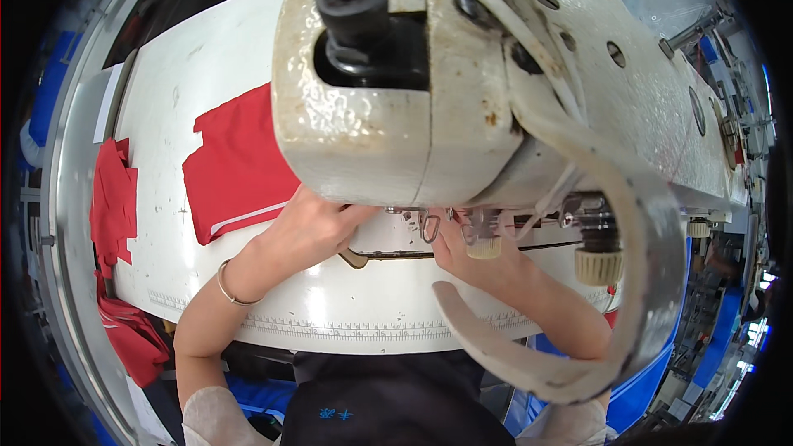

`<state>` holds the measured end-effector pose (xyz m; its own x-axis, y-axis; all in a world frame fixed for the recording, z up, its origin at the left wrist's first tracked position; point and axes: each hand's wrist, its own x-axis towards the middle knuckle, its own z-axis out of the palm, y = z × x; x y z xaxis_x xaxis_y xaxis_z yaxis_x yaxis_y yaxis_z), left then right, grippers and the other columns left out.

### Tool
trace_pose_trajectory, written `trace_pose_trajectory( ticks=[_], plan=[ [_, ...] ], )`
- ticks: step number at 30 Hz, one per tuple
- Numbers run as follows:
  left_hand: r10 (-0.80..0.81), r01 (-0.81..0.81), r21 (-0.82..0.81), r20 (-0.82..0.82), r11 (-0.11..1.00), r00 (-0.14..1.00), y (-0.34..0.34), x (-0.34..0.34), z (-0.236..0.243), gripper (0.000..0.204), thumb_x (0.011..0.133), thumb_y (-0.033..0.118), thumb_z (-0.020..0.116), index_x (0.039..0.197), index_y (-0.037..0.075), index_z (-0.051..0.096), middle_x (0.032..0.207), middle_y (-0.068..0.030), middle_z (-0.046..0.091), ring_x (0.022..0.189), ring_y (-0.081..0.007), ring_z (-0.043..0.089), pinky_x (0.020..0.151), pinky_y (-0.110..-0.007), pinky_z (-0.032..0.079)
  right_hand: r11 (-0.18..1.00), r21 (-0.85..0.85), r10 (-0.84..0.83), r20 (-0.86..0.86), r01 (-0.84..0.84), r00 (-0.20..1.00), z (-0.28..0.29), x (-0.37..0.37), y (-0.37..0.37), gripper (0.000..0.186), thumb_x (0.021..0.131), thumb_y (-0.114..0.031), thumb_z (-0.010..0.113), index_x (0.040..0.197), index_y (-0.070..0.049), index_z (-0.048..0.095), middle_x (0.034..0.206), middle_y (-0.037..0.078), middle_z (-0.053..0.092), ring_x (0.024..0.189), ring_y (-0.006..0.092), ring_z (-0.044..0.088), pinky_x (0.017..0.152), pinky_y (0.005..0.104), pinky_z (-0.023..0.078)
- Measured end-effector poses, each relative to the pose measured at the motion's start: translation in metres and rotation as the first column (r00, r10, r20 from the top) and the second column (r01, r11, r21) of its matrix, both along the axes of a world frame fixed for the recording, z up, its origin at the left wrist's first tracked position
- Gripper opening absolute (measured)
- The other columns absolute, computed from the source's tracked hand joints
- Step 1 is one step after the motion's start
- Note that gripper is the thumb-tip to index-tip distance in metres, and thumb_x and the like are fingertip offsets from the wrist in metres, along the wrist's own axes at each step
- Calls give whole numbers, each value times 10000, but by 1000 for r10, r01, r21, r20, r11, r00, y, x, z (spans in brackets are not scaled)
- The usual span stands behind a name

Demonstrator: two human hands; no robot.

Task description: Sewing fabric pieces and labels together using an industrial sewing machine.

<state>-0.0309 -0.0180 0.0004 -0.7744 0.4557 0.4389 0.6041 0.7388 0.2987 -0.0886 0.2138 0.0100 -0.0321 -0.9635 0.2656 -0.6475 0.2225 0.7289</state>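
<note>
A white sewing machine head (355, 144) fills the upper middle and covers the fingertips of both hands. My left hand (310, 227) is curled at its lower left edge, thumb towards the needle area; whatever its fingers pinch is hidden. Beside that hand, a red fabric piece (235, 157) with a white stripe lies flat, its right part out of sight behind the machine. My right hand (483, 263) is right of the presser foot area, partly behind a clear guard and a wire loop (430, 230). Its fingers reach up under the head, their grip hidden.
The white table (322, 301) has a printed ruler along its near edge. More red fabric pieces (114, 202) lie at its left edge, some hanging over (132, 339). A curved pale metal arm (648, 281) sweeps down at the right. A ribbed knob (598, 267) sits near my right wrist.
</note>
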Motion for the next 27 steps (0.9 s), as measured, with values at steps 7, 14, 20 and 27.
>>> trace_pose_trajectory(
  ticks=[7, 14, 20, 27],
  plan=[
    [59, -58, -22, 62, 998, 996, -1, 0, -6, 332, 556, -71, 614, 879, -6, 656, 810, -148, 589, 784, -337, 582, 690, -435, 483, 938, -227, -176, 335, 261, 926, -43, 15, -1, 93, 819, -180, 537, 767, -148, 608, 859, -18, 568, 762, 100, 521, 669, 409, 391],
    [54, -54, -10, 25, 998, 998, 4, -11, -9, 301, 599, -100, 605, 883, -10, 647, 765, -146, 576, 733, -344, 575, 677, -446, 475, 925, -256, -135, 473, 282, 871, -34, 15, 4, 129, 805, -202, 589, 834, -111, 677, 834, -2, 571, 794, 150, 558, 738, 481, 366],
    [55, -56, 35, 46, 998, 997, 4, -12, -4, 356, 601, -92, 605, 940, -2, 658, 780, -148, 596, 741, -336, 588, 674, -411, 492, 891, -331, -15, 663, 311, 748, -39, 14, 2, 147, 727, -144, 598, 840, -94, 678, 878, 10, 600, 794, 165, 565, 725, 433, 381],
    [31, -32, -27, -53, 999, 998, 3, -14, 3, 367, 553, -47, 615, 918, -25, 649, 874, -121, 616, 848, -285, 590, 722, -363, 520, 993, -28, -106, 262, 117, 959, -50, -2, 17, 296, 696, -125, 608, 978, -71, 681, 911, 27, 617, 825, 190, 583, 742, 460, 387]
  ],
)
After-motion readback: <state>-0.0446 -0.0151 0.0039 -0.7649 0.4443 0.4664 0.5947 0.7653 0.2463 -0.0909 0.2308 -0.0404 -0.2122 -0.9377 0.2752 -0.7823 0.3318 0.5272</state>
